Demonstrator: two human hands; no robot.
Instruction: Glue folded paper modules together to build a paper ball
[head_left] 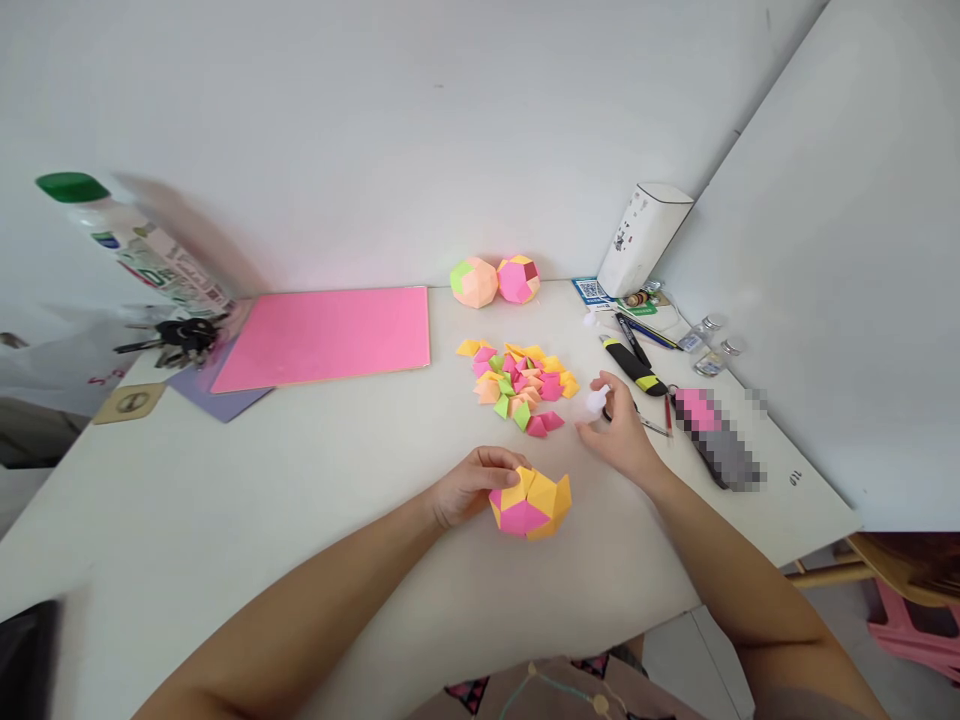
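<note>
My left hand is curled round the left side of a half-built paper ball of yellow and pink folded units, which rests on the white table. To its right, my right hand pinches a small white object between thumb and fingers, just above the table. A pile of folded paper units in yellow, pink, orange and green lies just beyond both hands. Two finished paper balls sit at the back by the wall.
A pink sheet stack lies at the back left, with keys and a blurred green-capped bottle beside it. On the right are a white box, pens and a highlighter, small vials and a pixelated item.
</note>
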